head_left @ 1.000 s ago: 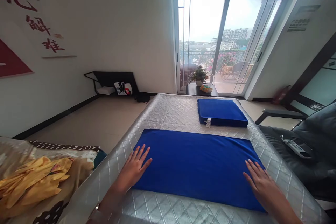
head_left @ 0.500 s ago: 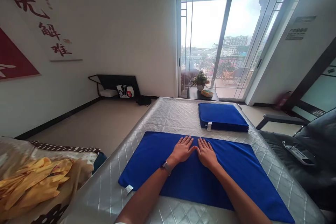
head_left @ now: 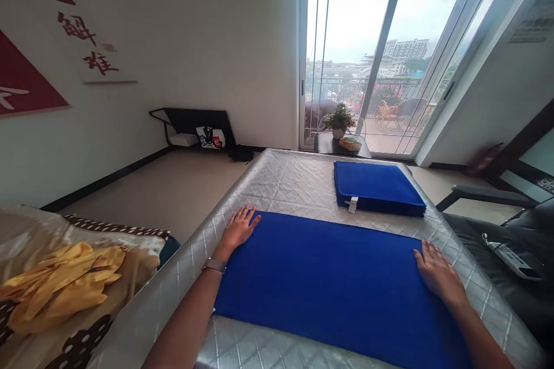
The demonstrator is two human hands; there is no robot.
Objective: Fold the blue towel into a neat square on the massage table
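Observation:
A long blue towel [head_left: 329, 277] lies spread flat on the silver quilted table [head_left: 285, 181]. My left hand [head_left: 239, 228] rests flat at the towel's far left corner, fingers stretched out. My right hand [head_left: 438, 273] lies flat on the towel's far right end, fingers also stretched out. Neither hand holds anything. Beyond them, a stack of folded blue towels [head_left: 377, 187] with a white tag sits at the back right of the table.
A cushion with yellow cloth [head_left: 64, 282] lies at the left. A black chair with a remote [head_left: 511, 253] stands at the right. A small table with a potted plant [head_left: 340, 121] stands before the glass balcony door.
Both hands slid apart from the middle of the towel to its left and right ends. A second ago they lay at the near corners. The view has shifted slightly.

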